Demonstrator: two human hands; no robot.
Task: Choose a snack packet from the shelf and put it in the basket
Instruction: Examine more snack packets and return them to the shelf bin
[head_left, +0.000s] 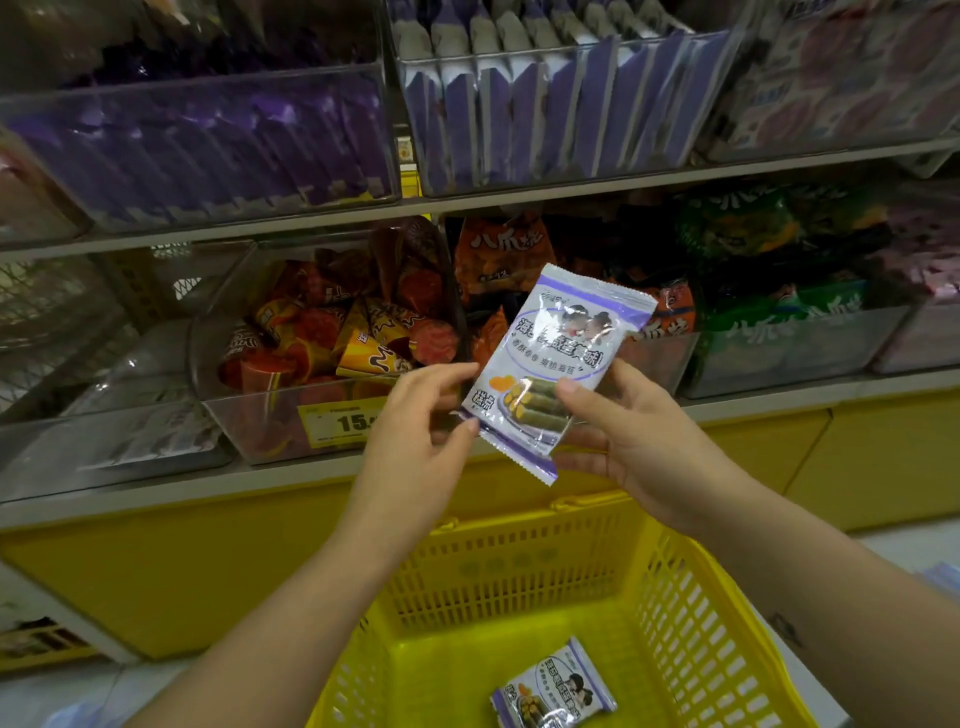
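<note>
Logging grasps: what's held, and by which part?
Purple-and-white snack packet, right hand gripping its lower right edge; left hand touching its lower left corner.

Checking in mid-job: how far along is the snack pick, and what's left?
Done: a white-and-purple packet is off the shelf, and a second packet already lies in the yellow basket. In hand: the right hand pinches the first one up in front of the shelf, with the left hand at its edge, grip unclear. Left: lower it into the basket and release.
</note>
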